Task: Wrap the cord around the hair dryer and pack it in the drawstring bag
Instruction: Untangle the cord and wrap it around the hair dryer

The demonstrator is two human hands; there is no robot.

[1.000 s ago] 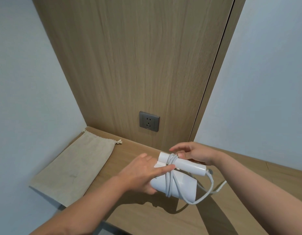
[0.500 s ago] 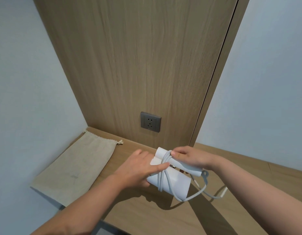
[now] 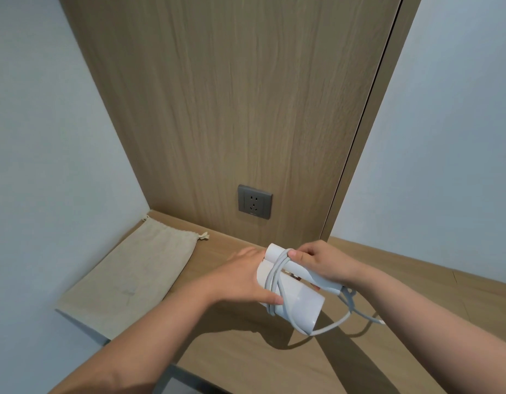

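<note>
Your left hand gripped the white hair dryer at its left end. The fingers were curled around the far side of the body and the thumb lay on the near side. Your right hand was closed around the folded handle of the hair dryer, and its thumb pressed on the cord where it crossed the handle. Several turns of the cord were around the body and the handle together. The rest of the cord hung in a loose loop below and to the right of the hair dryer. I could not tell whether its end touched the table.

You held the hair dryer over the wooden table, and its shadow fell on the wood below. The drawstring bag lay flat on the left part of the table, well apart from the hair dryer. Its mouth was toward the back corner, and one corner of the bag reached over the front edge.

Behind the table stood a wood panel with a grey socket low on it. A pale wall was to the left, and another one was to the right.
</note>
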